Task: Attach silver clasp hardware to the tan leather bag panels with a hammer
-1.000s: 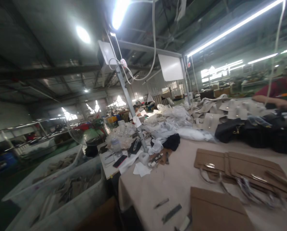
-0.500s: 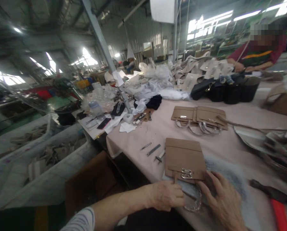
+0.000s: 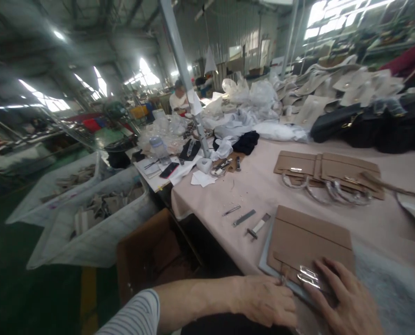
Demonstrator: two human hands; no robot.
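A tan leather handbag piece (image 3: 310, 232) lies on a pale board at the table's near edge, with a shiny silver buckle (image 3: 308, 277) near its lower side. My left hand (image 3: 268, 300) is closed at its lower left corner, around a narrow leather strap (image 3: 284, 272) whose end shows above the fingers. My right hand (image 3: 346, 295) rests on the lower right of the piece, fingers spread, beside the buckle. What lies under my palms is hidden.
A small hammer (image 3: 258, 227), a flat metal strip (image 3: 244, 217) and a thin tool (image 3: 231, 211) lie left of the piece. Beyond are more tan bag pieces (image 3: 350, 170) with plastic-wrapped handles. Black bags (image 3: 367, 125) stand behind. An open carton (image 3: 141, 246) and white bins (image 3: 102, 246) are left.
The view has swung right to left, so things sit further right now. My right hand has moved further onto the bag piece, beside the buckle. The wrapped handle is now mostly hidden.
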